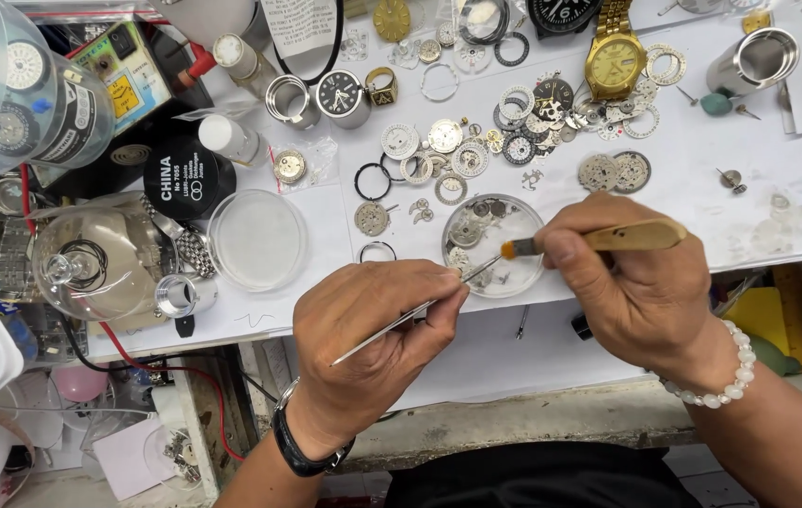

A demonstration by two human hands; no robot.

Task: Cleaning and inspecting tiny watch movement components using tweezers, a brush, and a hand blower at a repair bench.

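Near the centre of the frame, the left hand (373,339) pinches steel tweezers (410,318) whose tips reach into a small round glass dish (493,245) of watch parts on the white bench (683,202). The right hand (632,282) grips a wooden-handled brush (599,239), bristles over the same dish. An empty clear dish (257,239) lies to the left; a gold wristwatch (615,58) rests at upper right.

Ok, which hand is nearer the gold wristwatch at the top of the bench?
Right. The right hand, holding a small brush, sits almost directly below the gold wristwatch. The left hand, holding tweezers, is lower and well off to the watch's left.
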